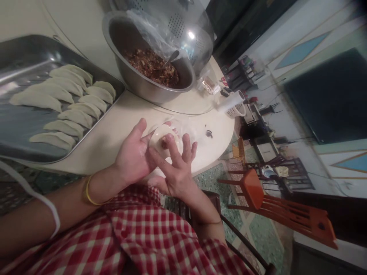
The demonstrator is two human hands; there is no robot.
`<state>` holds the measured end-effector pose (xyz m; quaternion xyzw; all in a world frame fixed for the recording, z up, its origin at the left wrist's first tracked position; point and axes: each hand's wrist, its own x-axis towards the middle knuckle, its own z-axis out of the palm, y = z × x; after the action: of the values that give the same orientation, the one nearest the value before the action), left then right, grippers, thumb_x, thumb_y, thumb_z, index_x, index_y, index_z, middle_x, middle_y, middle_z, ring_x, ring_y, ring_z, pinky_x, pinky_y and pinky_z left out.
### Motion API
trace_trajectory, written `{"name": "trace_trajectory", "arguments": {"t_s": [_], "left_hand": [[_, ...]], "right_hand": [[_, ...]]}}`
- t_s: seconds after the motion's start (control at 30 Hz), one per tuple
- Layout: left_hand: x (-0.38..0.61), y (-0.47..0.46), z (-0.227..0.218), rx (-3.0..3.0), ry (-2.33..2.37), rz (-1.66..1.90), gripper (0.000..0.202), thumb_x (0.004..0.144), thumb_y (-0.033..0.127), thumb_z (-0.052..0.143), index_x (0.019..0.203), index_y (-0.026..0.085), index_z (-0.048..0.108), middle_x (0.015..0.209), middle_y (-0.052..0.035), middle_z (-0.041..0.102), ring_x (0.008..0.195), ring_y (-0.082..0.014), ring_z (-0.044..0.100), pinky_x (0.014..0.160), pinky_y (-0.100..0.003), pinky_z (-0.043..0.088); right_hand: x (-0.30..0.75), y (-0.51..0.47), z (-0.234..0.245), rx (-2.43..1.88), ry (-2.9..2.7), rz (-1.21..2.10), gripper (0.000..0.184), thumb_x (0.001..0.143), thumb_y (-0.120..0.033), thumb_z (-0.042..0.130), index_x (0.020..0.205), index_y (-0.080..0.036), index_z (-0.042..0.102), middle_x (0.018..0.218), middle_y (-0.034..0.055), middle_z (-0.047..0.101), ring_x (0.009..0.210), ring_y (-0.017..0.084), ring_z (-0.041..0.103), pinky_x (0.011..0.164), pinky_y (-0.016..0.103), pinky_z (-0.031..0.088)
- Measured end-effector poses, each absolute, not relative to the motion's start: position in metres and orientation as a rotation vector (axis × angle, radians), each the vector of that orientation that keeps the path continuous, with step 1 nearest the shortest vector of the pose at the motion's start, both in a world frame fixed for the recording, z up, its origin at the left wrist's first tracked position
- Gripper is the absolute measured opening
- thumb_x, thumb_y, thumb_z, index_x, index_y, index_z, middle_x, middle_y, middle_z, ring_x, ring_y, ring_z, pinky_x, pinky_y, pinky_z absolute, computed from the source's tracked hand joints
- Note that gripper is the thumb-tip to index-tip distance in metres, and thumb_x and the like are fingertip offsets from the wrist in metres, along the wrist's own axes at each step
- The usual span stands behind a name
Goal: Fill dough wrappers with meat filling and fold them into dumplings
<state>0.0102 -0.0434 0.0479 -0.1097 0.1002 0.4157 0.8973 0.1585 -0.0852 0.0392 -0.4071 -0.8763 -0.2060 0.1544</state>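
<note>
My left hand point(134, 154), with a yellow band at the wrist, holds a round dumpling wrapper point(156, 137) on its fingers. A small lump of brown filling point(164, 144) sits in the wrapper's middle. My right hand point(179, 173) reaches over it with fingers spread, the fingertips at the wrapper and filling. White flour shows on both hands. To the left, folded dumplings point(76, 117) lie in two rows on a metal tray point(31, 152). Beyond my hands stands a metal bowl point(149, 91) of minced filling point(143, 65) with a spoon point(172, 57) in it.
A perforated metal colander point(197, 42) and clear plastic point(146, 30) are behind the bowl. A white basket point(237, 109), a small packet point(209, 84) and dark scraps point(209, 133) are on the pale table point(120, 131). An orange chair point(254, 187) stands to the right.
</note>
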Motion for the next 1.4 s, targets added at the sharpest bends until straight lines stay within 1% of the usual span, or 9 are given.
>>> {"name": "trace_trajectory", "arguments": {"t_s": [0.23, 0.37, 0.5, 0.63, 0.77, 1.03, 1.17, 1.27, 1.4], "left_hand": [[0.012, -0.041, 0.054, -0.256, 0.320, 0.862, 0.067, 0.103, 0.060, 0.023, 0.145, 0.016, 0.050, 0.125, -0.0109, 0.072, 0.128, -0.0275, 0.061, 0.117, -0.049, 0.038], [0.008, -0.037, 0.054, -0.192, 0.390, 0.969, 0.069, 0.104, 0.058, 0.019, 0.146, 0.012, 0.048, 0.130, -0.0129, 0.069, 0.132, -0.0274, 0.058, 0.119, -0.049, 0.036], [0.009, -0.038, 0.045, -0.104, 0.354, 1.009, 0.067, 0.103, 0.061, 0.027, 0.148, 0.015, 0.046, 0.135, -0.0110, 0.066, 0.135, -0.0298, 0.055, 0.119, -0.053, 0.033], [0.013, -0.041, 0.037, -0.040, 0.306, 0.997, 0.068, 0.102, 0.061, 0.030, 0.149, 0.015, 0.045, 0.140, -0.0105, 0.063, 0.141, -0.0315, 0.048, 0.123, -0.054, 0.027], [0.016, -0.043, 0.037, -0.042, 0.270, 1.004, 0.069, 0.102, 0.063, 0.027, 0.152, 0.017, 0.040, 0.148, -0.0080, 0.057, 0.148, -0.0319, 0.038, 0.125, -0.056, 0.022], [0.017, -0.040, 0.037, -0.084, 0.349, 1.020, 0.068, 0.103, 0.060, 0.026, 0.150, 0.014, 0.044, 0.145, -0.0111, 0.060, 0.145, -0.0294, 0.043, 0.124, -0.050, 0.022], [0.016, -0.037, 0.041, -0.122, 0.429, 1.044, 0.066, 0.102, 0.060, 0.028, 0.146, 0.016, 0.049, 0.140, -0.0109, 0.063, 0.140, -0.0282, 0.049, 0.123, -0.048, 0.024], [0.016, -0.037, 0.044, -0.139, 0.442, 1.030, 0.065, 0.102, 0.061, 0.030, 0.144, 0.017, 0.052, 0.137, -0.0099, 0.065, 0.137, -0.0272, 0.052, 0.124, -0.048, 0.023], [0.015, -0.040, 0.049, -0.178, 0.483, 1.000, 0.064, 0.102, 0.060, 0.030, 0.145, 0.017, 0.050, 0.133, -0.0102, 0.067, 0.133, -0.0272, 0.056, 0.124, -0.048, 0.024]], "right_hand": [[0.151, -0.082, 0.028, -1.251, -2.447, -0.599, 0.066, 0.087, -0.072, 0.052, 0.135, -0.028, 0.063, 0.150, 0.0108, 0.050, 0.154, 0.042, 0.016, 0.123, 0.063, 0.011], [0.158, -0.099, 0.035, -1.139, -2.341, -0.344, 0.052, 0.097, -0.060, 0.046, 0.130, -0.026, 0.067, 0.143, 0.0130, 0.055, 0.143, 0.038, 0.038, 0.118, 0.061, 0.025], [0.168, -0.114, 0.047, -1.150, -1.991, 0.654, 0.046, 0.101, -0.045, 0.046, 0.144, -0.029, 0.055, 0.095, 0.0057, 0.071, 0.086, 0.020, 0.065, 0.082, 0.040, 0.053], [0.161, -0.114, 0.043, -0.918, -1.230, 1.873, 0.057, 0.096, -0.049, 0.052, 0.147, -0.024, 0.048, 0.064, -0.0043, 0.063, 0.052, 0.012, 0.054, 0.055, 0.026, 0.048], [0.149, -0.107, 0.039, -0.866, -0.813, 2.093, 0.071, 0.086, -0.053, 0.060, 0.147, -0.019, 0.044, 0.063, -0.0050, 0.063, 0.047, 0.012, 0.049, 0.048, 0.024, 0.042], [0.149, -0.119, 0.035, -0.929, -0.789, 2.024, 0.066, 0.089, -0.045, 0.052, 0.148, -0.018, 0.039, 0.066, -0.0062, 0.058, 0.047, 0.011, 0.049, 0.048, 0.024, 0.045], [0.157, -0.131, 0.035, -1.081, -1.178, 1.806, 0.064, 0.099, -0.050, 0.034, 0.154, -0.019, 0.030, 0.068, -0.0037, 0.061, 0.046, 0.011, 0.049, 0.048, 0.024, 0.046], [0.160, -0.133, 0.035, -1.183, -1.857, 1.081, 0.062, 0.103, -0.048, 0.030, 0.158, -0.021, 0.027, 0.079, 0.0012, 0.068, 0.062, 0.014, 0.059, 0.063, 0.029, 0.053], [0.153, -0.120, 0.029, -1.271, -2.222, -0.221, 0.054, 0.099, -0.052, 0.045, 0.144, -0.024, 0.054, 0.124, 0.0126, 0.066, 0.115, 0.026, 0.058, 0.101, 0.044, 0.047]]}}
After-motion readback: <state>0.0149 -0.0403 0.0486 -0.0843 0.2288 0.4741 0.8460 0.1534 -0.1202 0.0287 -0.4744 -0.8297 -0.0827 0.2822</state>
